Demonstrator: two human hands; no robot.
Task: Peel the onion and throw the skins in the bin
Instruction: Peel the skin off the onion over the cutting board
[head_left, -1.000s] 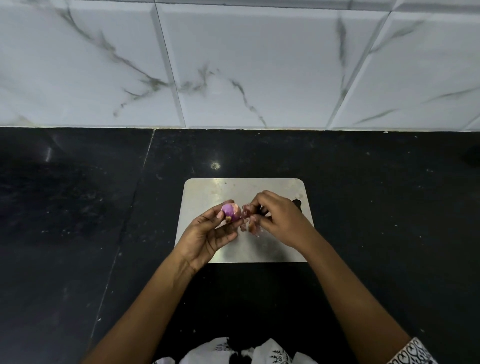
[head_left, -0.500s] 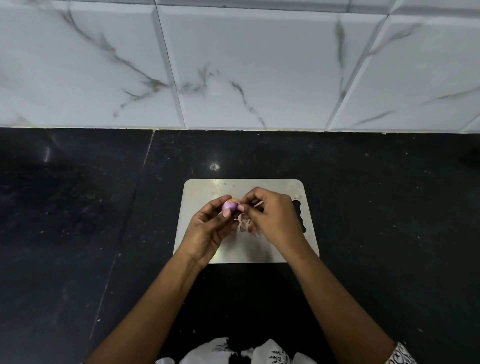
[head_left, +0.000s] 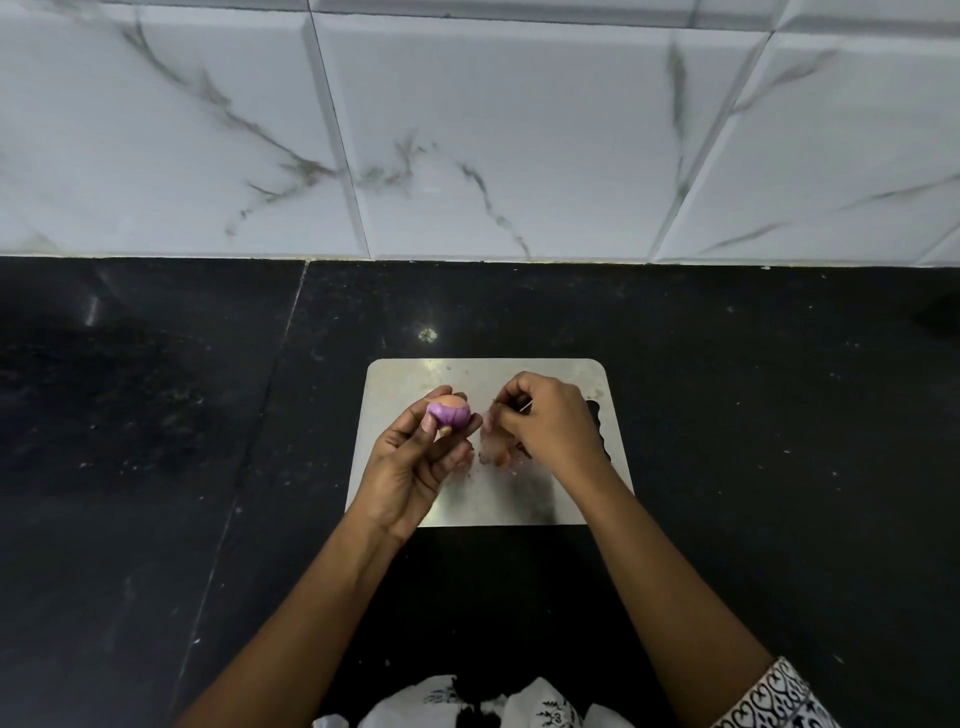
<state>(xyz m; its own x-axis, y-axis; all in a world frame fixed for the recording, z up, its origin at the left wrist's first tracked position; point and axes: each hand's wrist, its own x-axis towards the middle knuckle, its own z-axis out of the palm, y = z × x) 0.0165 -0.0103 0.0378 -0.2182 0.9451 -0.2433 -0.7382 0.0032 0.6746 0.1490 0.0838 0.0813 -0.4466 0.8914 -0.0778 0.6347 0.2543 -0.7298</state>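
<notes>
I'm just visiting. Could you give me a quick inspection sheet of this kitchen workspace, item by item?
Surface: black counter, steel board on it.
Job's things: onion, partly peeled; loose skins below right hand; bin not in view.
Clutter: nothing seen.
Hands: left hand holds onion; right hand pinches a skin strip.
Cables: nothing seen.
Surroundings: marble-tile wall behind counter.

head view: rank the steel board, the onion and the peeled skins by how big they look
1. steel board
2. onion and peeled skins: these look alike in size, so unranked
</notes>
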